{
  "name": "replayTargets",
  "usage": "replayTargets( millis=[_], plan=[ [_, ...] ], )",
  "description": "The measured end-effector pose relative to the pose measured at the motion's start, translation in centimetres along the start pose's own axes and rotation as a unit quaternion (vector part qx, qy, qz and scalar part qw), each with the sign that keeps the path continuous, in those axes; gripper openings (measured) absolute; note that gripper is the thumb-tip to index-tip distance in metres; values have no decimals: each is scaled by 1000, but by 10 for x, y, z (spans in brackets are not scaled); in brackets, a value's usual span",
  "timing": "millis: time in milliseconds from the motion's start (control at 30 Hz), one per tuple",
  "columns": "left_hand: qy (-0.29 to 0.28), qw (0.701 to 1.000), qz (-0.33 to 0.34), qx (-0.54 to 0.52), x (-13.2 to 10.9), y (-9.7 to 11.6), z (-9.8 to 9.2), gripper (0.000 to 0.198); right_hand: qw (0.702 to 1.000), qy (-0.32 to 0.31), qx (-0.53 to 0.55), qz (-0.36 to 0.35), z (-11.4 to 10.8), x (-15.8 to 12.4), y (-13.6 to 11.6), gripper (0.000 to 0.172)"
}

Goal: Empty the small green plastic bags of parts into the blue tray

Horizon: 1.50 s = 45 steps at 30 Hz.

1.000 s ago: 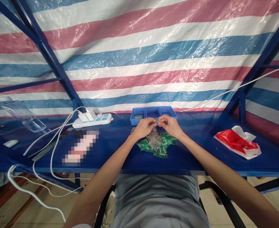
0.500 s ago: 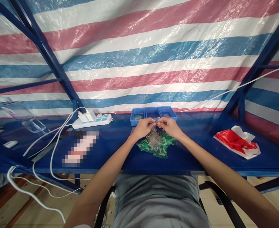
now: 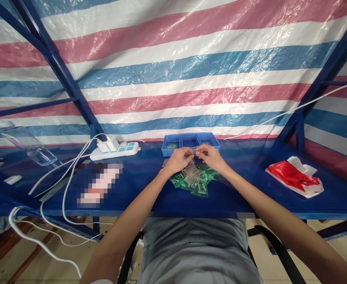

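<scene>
Between my two hands is a small clear plastic bag (image 3: 195, 150), pinched from both sides above the pile. My left hand (image 3: 179, 158) is closed on its left side, and my right hand (image 3: 209, 156) grips it from the right. What lies inside the bag is too small to make out. Just below them on the table is a heap of green plastic packets (image 3: 201, 185) with small parts in them. More clear bags (image 3: 191, 173) lie on top of that heap. Right behind my hands stands a blue three-compartment tray (image 3: 190, 139); a green packet (image 3: 171, 146) shows in its left compartment.
A white power strip (image 3: 123, 149) with plugs and looping cables sits on the blue table (image 3: 150, 189) to the left, beside a blurred-out item (image 3: 102, 185). A clear bottle (image 3: 40, 152) is farther left. A red and white plastic packet (image 3: 297, 177) lies at the right.
The clear bag shows less between my fingers, and my hands have shifted very slightly. Everything else stays where it was.
</scene>
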<state>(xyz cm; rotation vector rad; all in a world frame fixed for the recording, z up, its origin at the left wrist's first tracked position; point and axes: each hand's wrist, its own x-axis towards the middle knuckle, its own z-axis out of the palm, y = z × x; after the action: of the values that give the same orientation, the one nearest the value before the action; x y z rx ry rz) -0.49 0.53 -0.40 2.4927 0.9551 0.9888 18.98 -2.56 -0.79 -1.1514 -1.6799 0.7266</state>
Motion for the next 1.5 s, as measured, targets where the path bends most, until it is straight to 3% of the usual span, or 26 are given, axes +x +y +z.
replayTargets(
  millis=[200, 433, 533, 733, 1067, 1367, 1500],
  plan=[
    [-14, 1000, 15, 3, -1, 5, -1, 10, 1000, -15, -3, -26, -2, 0, -3, 24],
    [7, 1000, 2, -13, -1, 5, 0, 11, 998, -10, 66, 13, -1, 1, 2, 23],
    [28, 999, -12, -34, -2, 6, 3, 24, 994, 0, 101, 31, 1, 2, 4, 26],
    [-12, 999, 32, -3, -5, 14, 4, 21, 990, 16, 135, 47, 0, 2, 5, 30],
    [41, 995, 60, 75, -2, 4, -5, 17, 995, 0, 91, 50, 1, 0, 3, 25],
    [60, 995, 30, 69, -2, 2, -3, 17, 1000, -13, -12, -16, 3, -2, -2, 18],
    [40, 998, 29, 46, -2, 4, -4, 19, 997, 1, -63, -39, 3, -2, -3, 26]
  ],
)
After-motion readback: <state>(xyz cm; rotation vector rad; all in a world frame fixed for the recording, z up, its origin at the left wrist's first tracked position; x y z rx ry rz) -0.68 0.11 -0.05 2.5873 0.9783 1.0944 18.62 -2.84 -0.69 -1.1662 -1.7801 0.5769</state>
